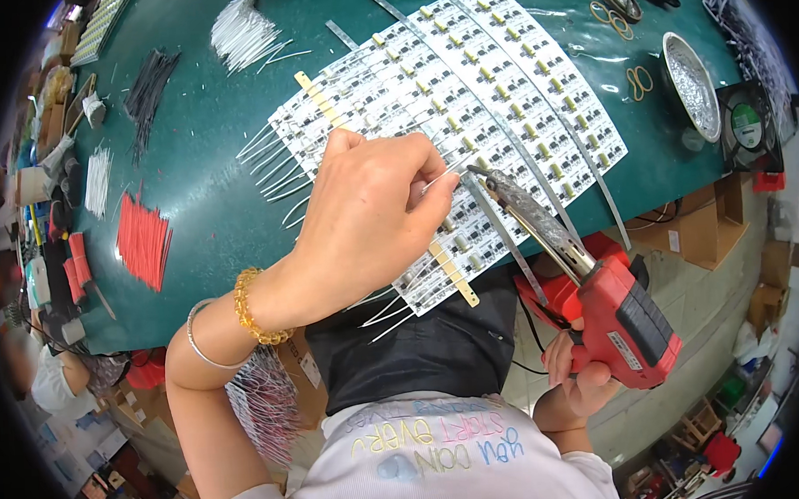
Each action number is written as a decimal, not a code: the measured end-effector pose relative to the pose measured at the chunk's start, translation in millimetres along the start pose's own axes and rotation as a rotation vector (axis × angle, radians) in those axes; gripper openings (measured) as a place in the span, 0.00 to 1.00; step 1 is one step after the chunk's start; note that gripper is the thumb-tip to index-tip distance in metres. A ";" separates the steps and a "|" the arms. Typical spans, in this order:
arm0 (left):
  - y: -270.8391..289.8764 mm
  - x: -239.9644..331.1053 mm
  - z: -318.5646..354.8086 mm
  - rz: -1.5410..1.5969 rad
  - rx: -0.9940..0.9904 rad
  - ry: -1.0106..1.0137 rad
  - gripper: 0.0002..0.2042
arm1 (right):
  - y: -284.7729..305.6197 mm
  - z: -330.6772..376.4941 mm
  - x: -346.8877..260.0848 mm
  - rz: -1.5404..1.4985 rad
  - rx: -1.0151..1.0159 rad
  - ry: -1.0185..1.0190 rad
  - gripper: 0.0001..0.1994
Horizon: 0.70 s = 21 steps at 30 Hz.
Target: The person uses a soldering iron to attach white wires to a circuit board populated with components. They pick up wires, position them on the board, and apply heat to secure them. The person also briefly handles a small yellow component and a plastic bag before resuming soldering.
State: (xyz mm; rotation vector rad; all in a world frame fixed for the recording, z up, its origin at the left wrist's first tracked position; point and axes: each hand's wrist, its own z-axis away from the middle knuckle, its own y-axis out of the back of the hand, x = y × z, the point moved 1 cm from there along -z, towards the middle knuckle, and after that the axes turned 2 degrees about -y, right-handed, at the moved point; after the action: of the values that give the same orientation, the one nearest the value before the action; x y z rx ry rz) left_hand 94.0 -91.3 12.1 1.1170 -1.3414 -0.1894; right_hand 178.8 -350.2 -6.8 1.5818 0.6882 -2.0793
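A white panel of joined circuit boards [557, 91], set with black chips and yellow-green parts, lies on the green table in front of me. Over its middle, my left hand [375, 197] pinches a thin white wire [452, 168] between thumb and fingertips. My right hand [583, 375] grips the handle of a red soldering gun [630, 324]. Its dark, crusted tip meets the panel just right of my left fingertips. White wires [276, 179] stick out from the panel's left edge. Metal strips [492, 112] and a yellow strip [454, 274] lie across it.
Bundles of white wires [246, 33], black wires [150, 95] and red wires [145, 243] rest on the green table [207, 133]. A metal bowl [691, 85], a small fan [751, 127] and rubber bands [639, 83] are at the right. Cardboard boxes [706, 227] stand below the table edge.
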 end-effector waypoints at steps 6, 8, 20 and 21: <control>-0.6 -1.1 0.8 -0.013 0.022 -0.024 0.08 | -1.0 -4.1 -1.2 0.110 -0.097 0.177 0.34; -1.5 -1.2 1.0 -0.015 0.022 -0.022 0.08 | -4.5 -4.4 -6.5 0.059 -0.095 0.175 0.35; 13.4 7.3 0.3 -0.072 0.192 -0.187 0.05 | 5.8 0.4 -2.7 0.054 -0.032 0.216 0.41; 14.4 12.3 0.9 -0.027 0.149 -0.150 0.05 | 5.2 0.2 -7.3 0.022 -0.062 0.188 0.41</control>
State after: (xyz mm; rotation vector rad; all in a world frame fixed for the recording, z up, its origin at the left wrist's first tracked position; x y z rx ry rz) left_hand 90.1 -92.8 30.6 1.2669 -1.4934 -0.1983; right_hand 183.7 -354.0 -0.4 1.7571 0.7878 -1.8915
